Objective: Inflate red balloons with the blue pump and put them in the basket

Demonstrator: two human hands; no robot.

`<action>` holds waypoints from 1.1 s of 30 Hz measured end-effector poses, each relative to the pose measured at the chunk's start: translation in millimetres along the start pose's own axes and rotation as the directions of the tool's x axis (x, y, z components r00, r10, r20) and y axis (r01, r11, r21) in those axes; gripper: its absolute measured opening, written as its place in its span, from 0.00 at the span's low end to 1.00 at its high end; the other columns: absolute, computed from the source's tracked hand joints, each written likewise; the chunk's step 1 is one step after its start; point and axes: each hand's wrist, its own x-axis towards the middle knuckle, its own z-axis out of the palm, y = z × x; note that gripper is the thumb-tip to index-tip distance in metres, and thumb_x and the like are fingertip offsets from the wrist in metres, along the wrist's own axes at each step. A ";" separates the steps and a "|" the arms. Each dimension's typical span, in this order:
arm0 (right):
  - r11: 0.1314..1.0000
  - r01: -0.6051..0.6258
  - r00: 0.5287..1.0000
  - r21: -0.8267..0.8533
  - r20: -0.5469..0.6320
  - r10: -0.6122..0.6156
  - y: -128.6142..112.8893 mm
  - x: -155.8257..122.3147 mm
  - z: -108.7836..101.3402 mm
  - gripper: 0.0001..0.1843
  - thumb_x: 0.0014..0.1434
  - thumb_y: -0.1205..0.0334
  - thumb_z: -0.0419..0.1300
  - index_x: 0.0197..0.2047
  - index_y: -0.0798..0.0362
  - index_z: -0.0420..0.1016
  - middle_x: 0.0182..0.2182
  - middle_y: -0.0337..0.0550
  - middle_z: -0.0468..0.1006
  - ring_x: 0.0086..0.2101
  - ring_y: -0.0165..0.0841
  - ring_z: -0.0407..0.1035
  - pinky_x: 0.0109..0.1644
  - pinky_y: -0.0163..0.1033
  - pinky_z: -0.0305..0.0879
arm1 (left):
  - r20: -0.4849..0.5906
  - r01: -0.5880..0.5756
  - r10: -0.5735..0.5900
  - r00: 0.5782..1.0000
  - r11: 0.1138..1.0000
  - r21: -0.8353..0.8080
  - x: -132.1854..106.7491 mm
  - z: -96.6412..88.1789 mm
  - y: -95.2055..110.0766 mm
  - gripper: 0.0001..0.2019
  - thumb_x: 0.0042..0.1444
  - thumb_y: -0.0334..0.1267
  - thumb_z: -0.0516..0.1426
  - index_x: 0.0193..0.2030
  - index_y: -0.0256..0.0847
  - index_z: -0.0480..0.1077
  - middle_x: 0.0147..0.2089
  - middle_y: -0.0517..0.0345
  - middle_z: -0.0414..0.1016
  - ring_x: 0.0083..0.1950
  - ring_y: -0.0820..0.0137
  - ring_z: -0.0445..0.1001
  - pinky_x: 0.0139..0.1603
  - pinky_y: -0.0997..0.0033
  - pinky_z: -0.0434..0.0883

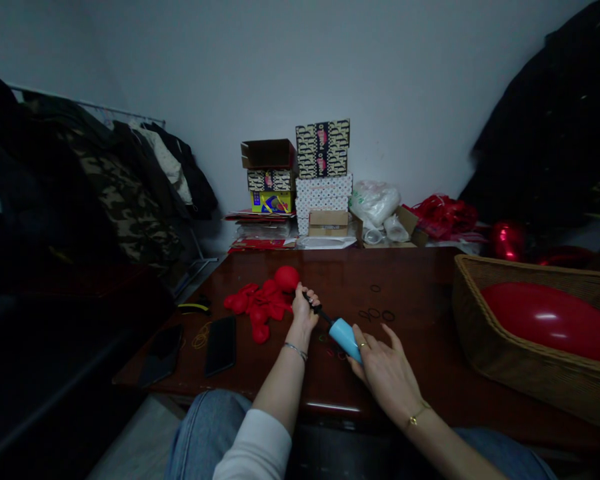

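A light blue hand balloon pump point(347, 339) slants over the table in front of me. My left hand point(304, 308) is closed round its black narrow end, beside a small, partly filled red balloon point(287, 279). The balloon's neck is hidden by my fingers. My right hand point(384, 368) grips the blue barrel between thumb and fingers, with one finger lifted off. Just left of my left hand lies a heap of limp red balloons point(257, 305).
A wicker basket point(485, 353) with a big red balloon point(550, 320) in it stands at the right. Black rings point(388, 316), a dark phone point(221, 345), yellow rubber bands point(201, 336) and a yellow-handled tool point(194, 308) lie on the brown table point(420, 280). Stacked boxes point(324, 197) stand behind.
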 end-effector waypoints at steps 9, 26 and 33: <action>0.999 -0.038 0.999 -0.027 0.026 0.039 -16.5 28.0 5.0 0.26 0.58 0.58 0.54 0.57 0.63 0.62 0.34 0.47 0.76 0.32 0.34 0.72 0.62 0.49 0.43 | 0.036 0.004 -0.007 0.999 0.996 0.088 -3.9 2.7 -11.2 0.16 0.53 0.44 0.57 0.26 0.41 0.53 0.19 0.70 0.48 0.15 0.83 0.49 0.14 0.83 0.49; 0.998 0.046 0.998 0.031 -0.052 -0.045 19.9 -46.1 -6.7 0.24 0.61 0.59 0.49 0.58 0.59 0.59 0.40 0.48 0.77 0.34 0.32 0.72 0.65 0.52 0.40 | 0.013 0.018 -0.018 1.000 1.000 -0.012 5.5 -3.5 5.2 0.15 0.56 0.41 0.55 0.26 0.41 0.52 0.20 0.70 0.45 0.14 0.84 0.47 0.12 0.85 0.45; 1.000 -0.004 0.999 -0.015 0.043 0.005 6.7 -20.8 -6.5 0.24 0.59 0.58 0.52 0.57 0.61 0.62 0.35 0.46 0.77 0.32 0.32 0.72 0.65 0.50 0.38 | -0.028 0.021 -0.020 0.999 0.999 0.032 3.5 -3.8 -5.9 0.13 0.57 0.40 0.54 0.26 0.41 0.53 0.19 0.70 0.47 0.14 0.83 0.48 0.13 0.85 0.46</action>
